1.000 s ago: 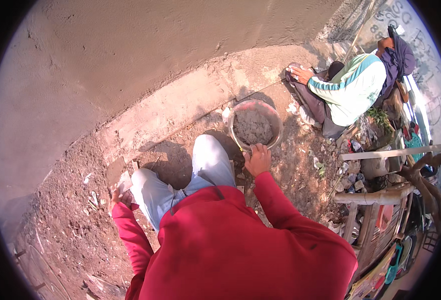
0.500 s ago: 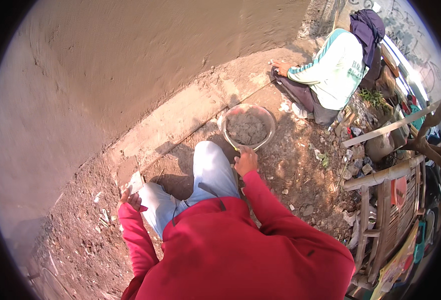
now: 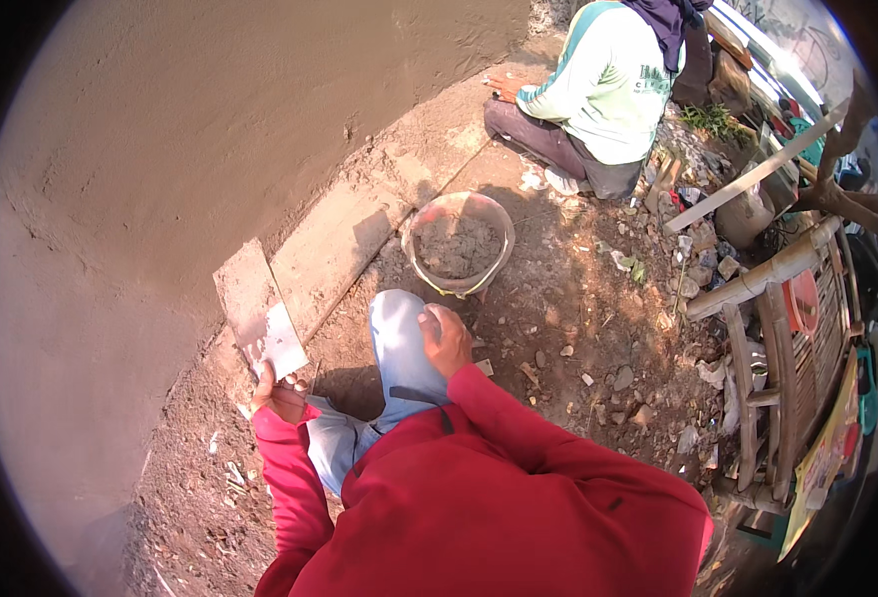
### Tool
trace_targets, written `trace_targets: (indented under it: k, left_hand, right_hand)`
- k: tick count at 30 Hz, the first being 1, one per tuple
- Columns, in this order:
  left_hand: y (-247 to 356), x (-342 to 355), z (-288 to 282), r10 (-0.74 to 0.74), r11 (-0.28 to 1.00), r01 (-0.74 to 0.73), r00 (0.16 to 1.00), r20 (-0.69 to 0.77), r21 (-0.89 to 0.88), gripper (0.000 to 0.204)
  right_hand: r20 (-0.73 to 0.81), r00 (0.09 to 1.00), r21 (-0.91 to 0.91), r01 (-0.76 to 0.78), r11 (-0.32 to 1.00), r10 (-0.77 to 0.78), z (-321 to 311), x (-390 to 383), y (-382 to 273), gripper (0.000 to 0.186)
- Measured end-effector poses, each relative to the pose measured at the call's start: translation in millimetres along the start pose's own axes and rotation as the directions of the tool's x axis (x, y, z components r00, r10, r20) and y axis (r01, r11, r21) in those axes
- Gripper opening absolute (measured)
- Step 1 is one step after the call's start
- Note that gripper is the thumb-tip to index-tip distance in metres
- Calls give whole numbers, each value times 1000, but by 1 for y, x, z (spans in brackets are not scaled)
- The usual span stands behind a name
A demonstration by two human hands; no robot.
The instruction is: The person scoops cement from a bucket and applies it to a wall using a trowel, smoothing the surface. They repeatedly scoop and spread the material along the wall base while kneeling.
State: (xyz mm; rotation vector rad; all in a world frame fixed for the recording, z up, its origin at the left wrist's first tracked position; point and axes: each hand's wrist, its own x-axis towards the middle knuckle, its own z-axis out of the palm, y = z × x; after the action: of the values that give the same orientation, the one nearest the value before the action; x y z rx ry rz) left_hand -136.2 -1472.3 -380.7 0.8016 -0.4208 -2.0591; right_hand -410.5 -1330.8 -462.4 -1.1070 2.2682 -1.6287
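As viewed from my remote station, the two hands stand apart; the left hand (image 3: 282,398) grips the near end of a flat board (image 3: 248,284), thumb uppermost and fingers curled at the edge; the board lies aslant beside the plastered wall (image 3: 190,129), its near end sunlit, its far part brownish, though I cannot tell whether it touches the wall; the right hand (image 3: 447,341) lies over the right knee (image 3: 395,310), fingers bent, and I cannot tell whether they close on anything; just beyond that knee stands a round bucket (image 3: 451,206) containing a grey mix (image 3: 456,251); a pale ledge (image 3: 344,227) follows the wall's foot; at upper right a co-worker (image 3: 606,104) in a pale top kneels near the wall, with a bamboo frame (image 3: 769,276) farther right.
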Motion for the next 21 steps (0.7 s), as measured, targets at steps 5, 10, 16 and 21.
trace_targets:
  k: [5,10,16,21]
  left_hand:
    - [5,2,4,-35,997,47,981,188,-57,29]
    - [19,-19,35,-92,992,107,972,218,-59,29]
    - [69,-60,95,-184,980,180,982,-37,-88,21]
    - [113,-110,118,-219,974,222,915,-339,-31,24]
  right_hand:
    - [112,988,-318,139,938,-108,-17,-11,-28,44]
    - [289,957,-426,139,894,-11,-49,-18,-77,53]
    - [336,926,-488,14,873,173,-105,-13,-148,55]
    - [414,910,-461,197,865,14,-114,24,-179,50]
